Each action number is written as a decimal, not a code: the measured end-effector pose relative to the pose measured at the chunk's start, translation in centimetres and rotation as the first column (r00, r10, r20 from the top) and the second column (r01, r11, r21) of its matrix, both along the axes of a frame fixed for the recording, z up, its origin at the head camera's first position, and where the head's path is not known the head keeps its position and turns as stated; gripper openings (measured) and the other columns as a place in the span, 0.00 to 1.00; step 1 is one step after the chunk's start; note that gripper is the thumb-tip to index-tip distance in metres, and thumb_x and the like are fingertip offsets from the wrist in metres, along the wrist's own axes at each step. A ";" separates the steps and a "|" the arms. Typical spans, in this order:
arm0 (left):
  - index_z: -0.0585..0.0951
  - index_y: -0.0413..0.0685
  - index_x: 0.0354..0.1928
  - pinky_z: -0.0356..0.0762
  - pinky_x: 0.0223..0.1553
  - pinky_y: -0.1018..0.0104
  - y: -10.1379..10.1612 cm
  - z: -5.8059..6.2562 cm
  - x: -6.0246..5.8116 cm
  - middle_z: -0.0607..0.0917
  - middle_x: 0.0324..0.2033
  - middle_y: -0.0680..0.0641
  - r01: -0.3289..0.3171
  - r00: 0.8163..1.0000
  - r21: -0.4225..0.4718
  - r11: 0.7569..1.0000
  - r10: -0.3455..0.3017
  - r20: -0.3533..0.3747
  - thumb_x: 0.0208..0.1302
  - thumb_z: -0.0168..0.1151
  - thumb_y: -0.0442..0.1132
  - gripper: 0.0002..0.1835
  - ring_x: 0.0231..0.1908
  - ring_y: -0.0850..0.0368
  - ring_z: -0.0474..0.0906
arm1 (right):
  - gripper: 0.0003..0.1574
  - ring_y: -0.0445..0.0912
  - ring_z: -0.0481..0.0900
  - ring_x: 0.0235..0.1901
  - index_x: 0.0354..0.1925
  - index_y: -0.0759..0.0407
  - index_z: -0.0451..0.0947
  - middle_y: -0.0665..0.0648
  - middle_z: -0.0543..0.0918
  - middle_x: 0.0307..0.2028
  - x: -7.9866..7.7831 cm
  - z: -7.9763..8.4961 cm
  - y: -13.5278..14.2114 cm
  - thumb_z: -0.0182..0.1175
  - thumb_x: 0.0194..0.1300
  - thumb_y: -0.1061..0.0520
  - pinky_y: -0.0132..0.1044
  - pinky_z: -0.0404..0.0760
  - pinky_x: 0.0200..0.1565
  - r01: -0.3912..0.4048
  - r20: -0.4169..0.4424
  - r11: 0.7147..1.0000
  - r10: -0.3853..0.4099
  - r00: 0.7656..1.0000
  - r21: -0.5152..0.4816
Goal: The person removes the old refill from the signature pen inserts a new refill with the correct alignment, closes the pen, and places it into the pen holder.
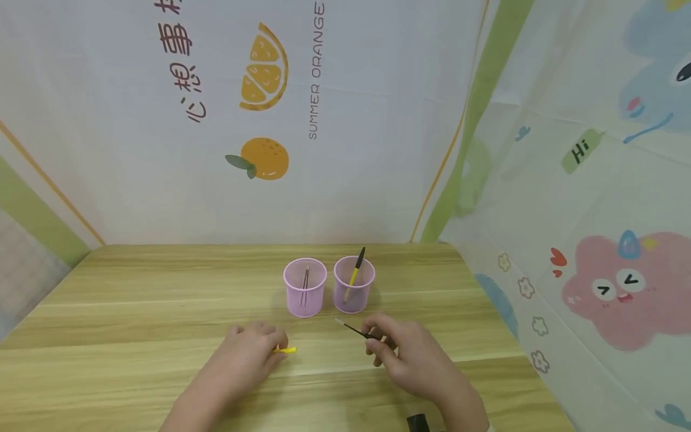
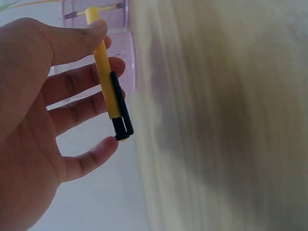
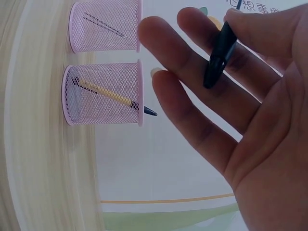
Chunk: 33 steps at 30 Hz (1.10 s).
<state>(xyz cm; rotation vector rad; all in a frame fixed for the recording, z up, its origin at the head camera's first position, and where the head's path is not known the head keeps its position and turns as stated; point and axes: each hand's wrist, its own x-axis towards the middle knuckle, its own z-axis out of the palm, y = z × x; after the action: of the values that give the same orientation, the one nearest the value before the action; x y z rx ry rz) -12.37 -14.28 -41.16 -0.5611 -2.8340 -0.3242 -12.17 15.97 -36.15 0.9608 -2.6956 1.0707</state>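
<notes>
My left hand (image 1: pixel 248 354) is over the table, left of the middle, pinching a yellow pen barrel (image 2: pixel 106 86) between thumb and fingers. A black clip (image 2: pixel 121 103) runs along that barrel's lower part in the left wrist view. Farther right, my right hand (image 1: pixel 412 357) pinches a glossy black, tapered pen piece (image 3: pixel 220 53). From it a thin dark rod (image 1: pixel 353 329) with a pale end points up and left in the head view. The two pen parts are apart. Just beyond the hands stand two pink mesh cups, a left one (image 1: pixel 305 303) and a right one (image 1: pixel 342 295).
Two thin dark sticks (image 1: pixel 305 279) lean inside the left cup. A yellow pen with a black end (image 1: pixel 360 259) leans in the right cup. Beside the right forearm lies a black object (image 1: pixel 417 423), cut off by the frame. Printed cloth (image 1: pixel 367 150) hangs behind the wooden table (image 1: pixel 162 300).
</notes>
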 end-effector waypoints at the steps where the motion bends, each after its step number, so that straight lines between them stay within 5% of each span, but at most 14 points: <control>1: 0.80 0.65 0.31 0.71 0.45 0.51 -0.1 -0.2 0.0 0.81 0.32 0.65 0.003 1.000 -0.011 1.000 -0.003 0.010 0.56 0.70 0.49 0.07 0.42 0.62 0.77 | 0.15 0.28 0.78 0.23 0.45 0.38 0.73 0.36 0.81 0.28 0.0 0.0 0.0 0.61 0.67 0.59 0.28 0.75 0.26 0.003 0.002 1.000 -0.003 1.000 0.004; 14: 0.83 0.64 0.30 0.71 0.44 0.43 -0.3 -1.5 -0.3 0.78 0.29 0.62 0.033 0.999 -0.127 0.991 -0.034 -0.004 0.52 0.72 0.48 0.06 0.39 0.59 0.76 | 0.15 0.29 0.77 0.22 0.44 0.37 0.74 0.36 0.80 0.26 0.2 -0.2 0.2 0.61 0.67 0.58 0.28 0.75 0.28 0.020 0.032 1.000 -0.020 0.999 0.023; 33: 0.83 0.65 0.28 0.71 0.47 0.37 0.0 -1.3 -0.4 0.77 0.27 0.61 0.016 0.999 -0.169 0.986 -0.024 -0.046 0.52 0.72 0.50 0.06 0.38 0.57 0.76 | 0.15 0.30 0.77 0.22 0.44 0.36 0.74 0.35 0.79 0.26 -0.1 -0.6 0.3 0.62 0.66 0.58 0.27 0.75 0.26 0.022 0.008 0.999 -0.022 1.000 0.025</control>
<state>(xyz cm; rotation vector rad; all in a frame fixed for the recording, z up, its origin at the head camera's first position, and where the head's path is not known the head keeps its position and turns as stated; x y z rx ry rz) -12.79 -14.25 -42.45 -0.6215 -2.8276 -0.0734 -12.25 16.29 -36.71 0.9308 -2.7254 1.0417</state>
